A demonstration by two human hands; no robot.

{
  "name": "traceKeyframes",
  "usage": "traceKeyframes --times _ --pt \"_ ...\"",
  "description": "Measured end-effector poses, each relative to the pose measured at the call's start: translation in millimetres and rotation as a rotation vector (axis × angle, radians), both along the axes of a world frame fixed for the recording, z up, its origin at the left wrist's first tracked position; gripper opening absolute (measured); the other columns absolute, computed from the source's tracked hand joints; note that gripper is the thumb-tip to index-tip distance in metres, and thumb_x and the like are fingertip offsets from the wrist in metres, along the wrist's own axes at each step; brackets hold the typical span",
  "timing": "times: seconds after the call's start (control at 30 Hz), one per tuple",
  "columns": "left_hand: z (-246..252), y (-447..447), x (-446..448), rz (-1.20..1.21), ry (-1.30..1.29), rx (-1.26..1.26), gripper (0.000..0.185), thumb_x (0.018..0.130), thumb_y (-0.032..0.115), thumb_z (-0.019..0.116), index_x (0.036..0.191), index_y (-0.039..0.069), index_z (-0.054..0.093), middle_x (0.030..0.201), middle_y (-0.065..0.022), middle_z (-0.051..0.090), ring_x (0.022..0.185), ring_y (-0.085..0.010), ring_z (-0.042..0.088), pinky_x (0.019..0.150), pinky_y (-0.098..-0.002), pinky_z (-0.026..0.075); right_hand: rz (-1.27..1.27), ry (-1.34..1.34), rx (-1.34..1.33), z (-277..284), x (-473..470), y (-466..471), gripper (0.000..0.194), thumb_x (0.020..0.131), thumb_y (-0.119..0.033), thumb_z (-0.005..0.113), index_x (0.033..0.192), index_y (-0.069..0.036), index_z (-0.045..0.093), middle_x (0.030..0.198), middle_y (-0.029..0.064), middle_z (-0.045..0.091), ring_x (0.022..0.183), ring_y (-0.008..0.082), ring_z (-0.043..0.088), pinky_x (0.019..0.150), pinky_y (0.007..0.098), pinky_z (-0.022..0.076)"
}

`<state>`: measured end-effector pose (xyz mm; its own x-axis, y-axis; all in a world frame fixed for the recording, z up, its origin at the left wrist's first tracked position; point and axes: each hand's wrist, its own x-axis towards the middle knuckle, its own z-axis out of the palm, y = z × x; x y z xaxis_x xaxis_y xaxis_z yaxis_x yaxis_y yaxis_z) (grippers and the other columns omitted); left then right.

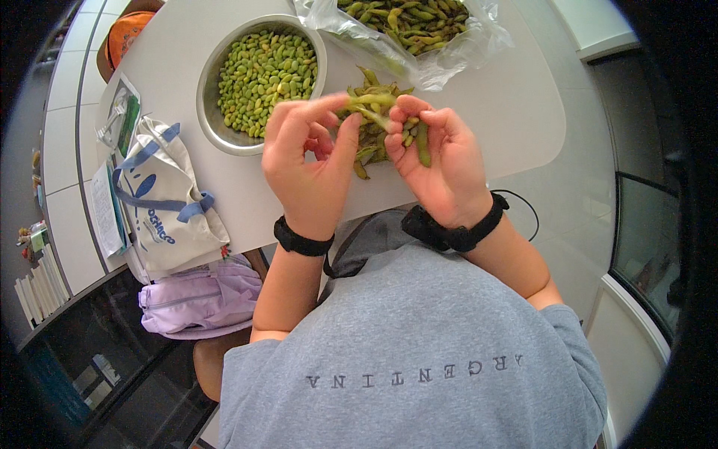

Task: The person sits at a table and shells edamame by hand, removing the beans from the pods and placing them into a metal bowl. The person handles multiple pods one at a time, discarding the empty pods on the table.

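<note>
Between the fingertips of my left hand [314, 163] is a green soybean pod [373, 100], somewhat blurred, that reaches across to the fingers of my right hand [443, 163]. The right palm is turned up with its fingers curled. Several shelled beans [411, 132] and another pod [423, 147] rest in it. Below both hands, a heap of pods [367, 151] lies on the white table, partly hidden by them. A steel bowl [205, 115] of shelled green beans [266, 78] stands just beyond my left hand.
A clear plastic bag [435, 73] full of unshelled pods [418, 22] sits at the table's far side. On the left are a cream tote bag [168, 224] with blue straps, papers [106, 207] and a lilac backpack [196, 297]. An orange item [126, 33] lies beyond the table's far-left edge.
</note>
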<state>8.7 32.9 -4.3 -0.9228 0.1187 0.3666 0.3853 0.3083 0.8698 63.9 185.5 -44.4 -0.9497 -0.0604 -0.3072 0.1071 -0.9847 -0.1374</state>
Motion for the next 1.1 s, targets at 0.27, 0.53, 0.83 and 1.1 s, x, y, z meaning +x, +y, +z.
traceKeyframes --times 0.27,0.53,0.83,1.1 --pt "5.4 9.9 13.1 -0.307 -0.047 -0.194 0.026 0.077 0.006 0.084 0.099 0.003 0.071 0.082 -0.0051 0.067 0.065 -0.0104 0.061 0.057 -0.0218 0.048 -0.03 0.018 0.128 8.9 -4.0 -9.2 0.044 0.104 -0.024 0.039 0.13 0.004 0.061 0.127 0.015 0.066 0.113 0.0252 0.063 0.107 0.0405 0.0475" --pt "3.3 8.3 13.5 -0.206 -0.252 -0.021 0.025 0.081 -0.002 0.079 0.105 0.002 0.072 0.089 -0.0037 0.072 0.071 -0.0083 0.062 0.061 -0.021 0.049 -0.093 -0.061 0.149 10.9 -3.0 -20.5 0.047 0.107 -0.035 0.048 0.132 0.003 0.061 0.123 0.0105 0.067 0.105 0.0193 0.061 0.093 0.0347 0.0492" --pt "1.3 -11.3 -2.9 -0.086 0.455 -0.355 0.019 0.076 0.008 0.083 0.093 0.014 0.078 0.096 0.0026 0.077 0.094 -0.0208 0.068 0.113 -0.0444 0.036 -0.039 0.034 0.523 13.9 6.0 -16.3 0.026 0.102 -0.013 0.064 0.122 0.002 0.068 0.1 0.0042 0.07 0.082 0.0079 0.058 0.071 0.0216 0.0461" --pt "-1.5 -16.8 -3.7 -0.114 0.557 -0.455 0.02 0.078 0.013 0.084 0.096 0.022 0.081 0.096 0.0077 0.075 0.105 -0.0175 0.065 0.124 -0.0462 0.019 -0.029 0.06 0.711 13.9 3.8 -11.3 0.018 0.096 -0.012 0.071 0.11 0.001 0.073 0.094 0.0016 0.072 0.076 0.0038 0.057 0.066 0.0186 0.0445"
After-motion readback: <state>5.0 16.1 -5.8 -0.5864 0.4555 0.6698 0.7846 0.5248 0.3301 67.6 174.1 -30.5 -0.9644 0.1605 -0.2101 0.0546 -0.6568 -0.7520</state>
